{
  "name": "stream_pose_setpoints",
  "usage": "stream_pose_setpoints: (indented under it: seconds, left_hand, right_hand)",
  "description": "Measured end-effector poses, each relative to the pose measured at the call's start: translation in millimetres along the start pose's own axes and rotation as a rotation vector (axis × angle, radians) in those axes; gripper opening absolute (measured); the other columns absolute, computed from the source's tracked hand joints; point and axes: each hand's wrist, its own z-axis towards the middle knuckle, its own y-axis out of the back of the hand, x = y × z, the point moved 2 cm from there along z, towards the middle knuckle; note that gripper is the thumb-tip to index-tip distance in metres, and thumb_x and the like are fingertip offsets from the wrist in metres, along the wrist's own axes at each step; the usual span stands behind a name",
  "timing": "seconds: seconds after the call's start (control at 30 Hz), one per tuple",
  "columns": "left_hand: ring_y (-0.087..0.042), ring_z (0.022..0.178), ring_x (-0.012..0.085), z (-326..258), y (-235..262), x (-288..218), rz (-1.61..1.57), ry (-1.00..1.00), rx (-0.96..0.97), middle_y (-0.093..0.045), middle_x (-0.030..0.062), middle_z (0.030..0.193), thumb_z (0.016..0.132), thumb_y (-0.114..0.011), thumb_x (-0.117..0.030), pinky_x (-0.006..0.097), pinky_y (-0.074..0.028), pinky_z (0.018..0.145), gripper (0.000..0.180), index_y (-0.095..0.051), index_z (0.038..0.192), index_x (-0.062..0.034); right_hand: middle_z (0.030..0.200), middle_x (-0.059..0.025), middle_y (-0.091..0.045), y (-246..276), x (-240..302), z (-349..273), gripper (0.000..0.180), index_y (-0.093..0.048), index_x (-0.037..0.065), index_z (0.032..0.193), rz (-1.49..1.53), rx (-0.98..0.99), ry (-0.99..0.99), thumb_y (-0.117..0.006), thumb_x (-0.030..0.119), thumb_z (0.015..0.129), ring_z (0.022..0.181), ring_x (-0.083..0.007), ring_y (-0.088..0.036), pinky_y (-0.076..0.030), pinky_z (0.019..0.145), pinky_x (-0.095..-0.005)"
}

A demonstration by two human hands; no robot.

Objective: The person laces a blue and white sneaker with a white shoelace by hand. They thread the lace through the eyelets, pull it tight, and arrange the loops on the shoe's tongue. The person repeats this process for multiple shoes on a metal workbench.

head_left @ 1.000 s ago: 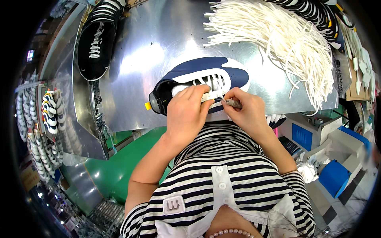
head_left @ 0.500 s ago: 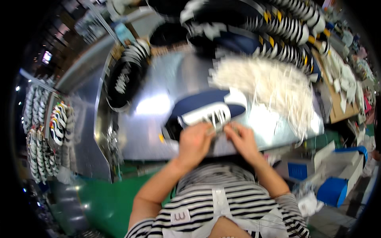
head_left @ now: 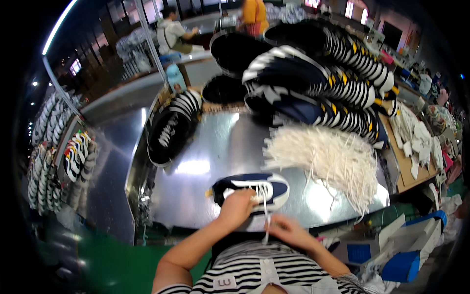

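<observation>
A navy and white shoe upper (head_left: 280, 187) lies on its side on the metal table, toe to the right. My left hand (head_left: 237, 209) is closed on its near edge, fingertips by the white eyelet strip. A white shoelace (head_left: 266, 210) runs from the eyelets down toward the table's front edge, its loose end hanging. My right hand (head_left: 290, 231) is just right of this lace, thumb and fingertips pinched together on it. A heap of loose white laces (head_left: 325, 157) lies to the right, beyond the right hand.
Stacked navy, black and white uppers (head_left: 313, 81) fill the back. A row of black uppers (head_left: 171, 132) stands at the table's left. White boxes with blue parts (head_left: 387, 250) sit below right. Racks of uppers (head_left: 44, 161) stand far left. Two people are working at the back.
The view has tilted up. My hands, close together at the eyelets before, are now apart: the right has moved down and right with the lace, and the left stays on the upper.
</observation>
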Motion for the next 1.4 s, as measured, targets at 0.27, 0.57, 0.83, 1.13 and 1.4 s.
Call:
stream_pose_setpoints:
  seconds: [0.27, 0.57, 0.83, 1.13, 1.4]
  left_hand:
    - [-0.065, 0.09, 0.0335, 16, 8, 4, 0.061, 0.086, 0.124, -0.068, 0.0146, 0.097, 0.088, -0.069, -0.023, 0.04, -0.052, 0.078, 0.031, -0.067, 0.112, -0.0038]
    - [-0.067, 0.083, 0.0331, 18, 2, 8, -0.234, 0.125, 0.179, -0.07, 0.0169, 0.092, 0.082, -0.074, -0.03, 0.039, -0.051, 0.075, 0.036, -0.068, 0.106, -0.0033]
    - [-0.068, 0.08, 0.027, 25, -8, 6, -0.03, 0.24, 0.133, -0.071, 0.0111, 0.09, 0.079, -0.077, -0.026, 0.034, -0.051, 0.074, 0.03, -0.067, 0.095, -0.0029]
    - [-0.065, 0.081, 0.0315, 21, -9, 1, 0.112, 0.126, 0.052, -0.069, 0.0122, 0.085, 0.078, -0.077, -0.029, 0.039, -0.051, 0.072, 0.029, -0.068, 0.091, -0.0045]
    - [-0.065, 0.073, 0.0309, 18, -8, 1, 0.038, 0.03, 0.014, -0.068, 0.0126, 0.08, 0.077, -0.079, -0.024, 0.038, -0.05, 0.067, 0.027, -0.067, 0.087, -0.0017]
  right_hand:
    - [0.086, -0.0093, -0.068, 30, 7, 78, 0.015, -0.066, 0.0, 0.1, -0.03, -0.516, 0.12, -0.069, 0.008, 0.089, 0.074, -0.0116, -0.063, -0.05, 0.067, -0.0258]
    - [0.084, -0.0016, -0.066, 31, -6, 82, 0.012, -0.066, 0.0, 0.101, -0.088, -0.485, 0.191, -0.069, 0.002, 0.089, 0.072, -0.0046, -0.055, -0.045, 0.065, -0.0204]
    - [0.089, -0.0119, -0.068, 32, -9, 91, 0.02, -0.061, 0.0, 0.105, -0.108, -0.559, 0.216, -0.069, 0.009, 0.088, 0.074, -0.025, -0.067, -0.053, 0.065, -0.0319]
    - [0.083, -0.0148, -0.07, 22, 0, 32, 0.016, -0.056, -0.001, 0.103, -0.035, -0.339, -0.15, -0.063, 0.011, 0.095, 0.076, -0.0222, -0.071, -0.053, 0.068, -0.0311]
    - [0.08, -0.0136, -0.07, 17, -10, 36, 0.015, -0.056, -0.001, 0.101, -0.033, -0.336, -0.132, -0.062, 0.012, 0.096, 0.072, -0.0217, -0.071, -0.053, 0.066, -0.0302]
